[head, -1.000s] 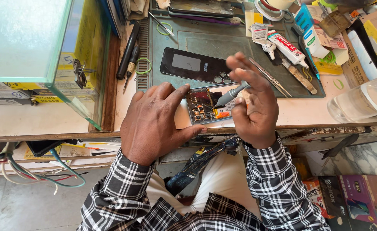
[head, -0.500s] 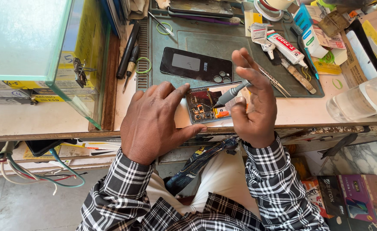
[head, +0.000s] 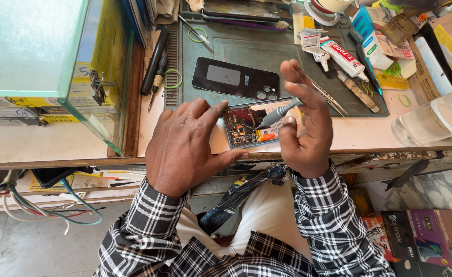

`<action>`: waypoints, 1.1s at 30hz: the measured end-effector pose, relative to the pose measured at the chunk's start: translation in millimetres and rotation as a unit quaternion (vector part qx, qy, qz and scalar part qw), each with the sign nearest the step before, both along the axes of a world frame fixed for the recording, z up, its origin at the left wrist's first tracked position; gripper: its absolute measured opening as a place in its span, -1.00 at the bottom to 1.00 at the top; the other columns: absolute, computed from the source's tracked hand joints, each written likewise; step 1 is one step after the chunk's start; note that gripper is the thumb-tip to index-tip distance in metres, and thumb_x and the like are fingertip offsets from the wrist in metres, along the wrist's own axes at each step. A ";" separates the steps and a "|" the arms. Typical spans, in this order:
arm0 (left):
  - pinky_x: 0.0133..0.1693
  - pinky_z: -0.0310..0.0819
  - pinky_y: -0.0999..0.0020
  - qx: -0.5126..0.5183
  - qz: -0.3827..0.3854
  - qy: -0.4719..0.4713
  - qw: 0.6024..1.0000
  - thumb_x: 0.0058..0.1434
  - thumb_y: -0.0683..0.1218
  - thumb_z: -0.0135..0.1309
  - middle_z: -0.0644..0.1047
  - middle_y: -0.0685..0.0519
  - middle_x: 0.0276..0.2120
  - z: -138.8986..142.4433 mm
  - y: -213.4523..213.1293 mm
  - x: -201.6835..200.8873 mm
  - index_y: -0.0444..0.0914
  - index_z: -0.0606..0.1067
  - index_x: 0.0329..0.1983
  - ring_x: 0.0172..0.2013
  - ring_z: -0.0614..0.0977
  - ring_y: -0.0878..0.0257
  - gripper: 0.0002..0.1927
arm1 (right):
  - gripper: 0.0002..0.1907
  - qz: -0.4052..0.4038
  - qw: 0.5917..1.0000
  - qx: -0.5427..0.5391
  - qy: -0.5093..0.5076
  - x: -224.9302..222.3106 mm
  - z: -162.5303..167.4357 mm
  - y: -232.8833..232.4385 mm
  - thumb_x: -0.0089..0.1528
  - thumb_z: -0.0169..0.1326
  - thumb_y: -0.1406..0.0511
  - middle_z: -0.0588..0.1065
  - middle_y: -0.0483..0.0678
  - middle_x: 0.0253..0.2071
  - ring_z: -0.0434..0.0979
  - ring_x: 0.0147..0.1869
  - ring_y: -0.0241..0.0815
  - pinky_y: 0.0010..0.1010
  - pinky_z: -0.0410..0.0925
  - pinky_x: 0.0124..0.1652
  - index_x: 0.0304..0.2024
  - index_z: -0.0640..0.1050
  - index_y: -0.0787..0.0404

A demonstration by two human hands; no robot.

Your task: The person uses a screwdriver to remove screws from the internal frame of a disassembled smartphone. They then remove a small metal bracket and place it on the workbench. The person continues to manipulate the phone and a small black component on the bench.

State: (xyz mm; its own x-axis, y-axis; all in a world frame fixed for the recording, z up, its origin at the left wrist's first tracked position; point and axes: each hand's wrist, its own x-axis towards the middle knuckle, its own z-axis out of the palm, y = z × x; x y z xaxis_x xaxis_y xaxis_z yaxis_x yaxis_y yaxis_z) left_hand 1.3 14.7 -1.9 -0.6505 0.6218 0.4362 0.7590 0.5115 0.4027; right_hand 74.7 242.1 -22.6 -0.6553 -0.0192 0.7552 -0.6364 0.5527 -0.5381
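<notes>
At the bench's front edge, the opened phone (head: 254,125) lies flat, pinned by the left hand (head: 185,146) with fingers spread over its left side. Since 1 s ago, the right hand (head: 305,120) has lifted its free fingers higher, while thumb and forefinger stay pinched on the grey screwdriver (head: 277,114), tip on the board: the work holds at 1 spot.
</notes>
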 end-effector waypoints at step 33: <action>-0.12 0.33 0.10 0.025 -0.013 0.014 0.999 -0.03 0.34 0.32 0.49 -0.03 -0.18 -3.5 -2.0 -3.2 -0.23 0.47 0.22 -0.15 0.51 0.00 -0.15 | -0.54 -0.108 0.971 -0.208 0.035 7.5 -13.5 65.2 0.41 0.35 0.35 0.61 0.19 0.02 0.70 0.02 -0.05 -0.31 0.61 -0.02 0.25 0.45 0.35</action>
State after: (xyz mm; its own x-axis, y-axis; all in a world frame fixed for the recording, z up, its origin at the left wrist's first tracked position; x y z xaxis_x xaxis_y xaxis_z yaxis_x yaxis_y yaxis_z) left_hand -1.9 12.7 -5.4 -0.6211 0.6148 0.4861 0.7834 0.4711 0.4054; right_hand 82.1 307.3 -36.2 -0.5561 0.4297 0.7114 -0.5732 0.4215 -0.7027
